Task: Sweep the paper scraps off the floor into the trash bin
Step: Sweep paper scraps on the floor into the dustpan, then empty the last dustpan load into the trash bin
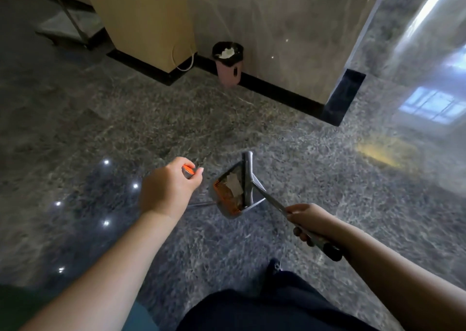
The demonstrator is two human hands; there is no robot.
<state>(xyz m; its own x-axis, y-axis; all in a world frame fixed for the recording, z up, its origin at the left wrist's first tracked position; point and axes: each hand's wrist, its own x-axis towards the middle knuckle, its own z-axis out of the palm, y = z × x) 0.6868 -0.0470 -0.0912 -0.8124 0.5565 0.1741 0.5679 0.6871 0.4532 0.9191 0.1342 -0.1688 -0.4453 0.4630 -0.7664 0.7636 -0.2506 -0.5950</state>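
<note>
1. Nearest, at six o'clock, the person's dark trouser leg (264, 310) and a dark shoe (274, 265) stand on the polished grey marble floor (126, 119)
2. At four o'clock the right hand (309, 221) has its fingers curled round the metal handle (312, 235) of a long-handled dustpan (233, 192), thumb lying along the shaft; the handle's black end sticks out behind the wrist
3. At the centre the dustpan pan appears to hang just above the floor, its opening turned up, with pale paper scraps (234, 183) lying inside against an orange-and-grey interior
4. At nine o'clock of the pan the left hand (169, 187) is closed over the orange-and-silver top of a broom handle (189, 171); a thin grey shaft shows below the hand, but the bristles are not in view
5. No loose scraps are visible on the floor between the person and the wall, though motion blur and glare could hide small ones
6. Farthest, at twelve o'clock, a small pink trash bin (228, 64) with a black liner stands against the black baseboard (277, 90), white paper already in it; a white cable (182, 59) loops to its left
7. Judged from this, gathering looks done; carrying the pan to the bin and tipping it remains
</note>
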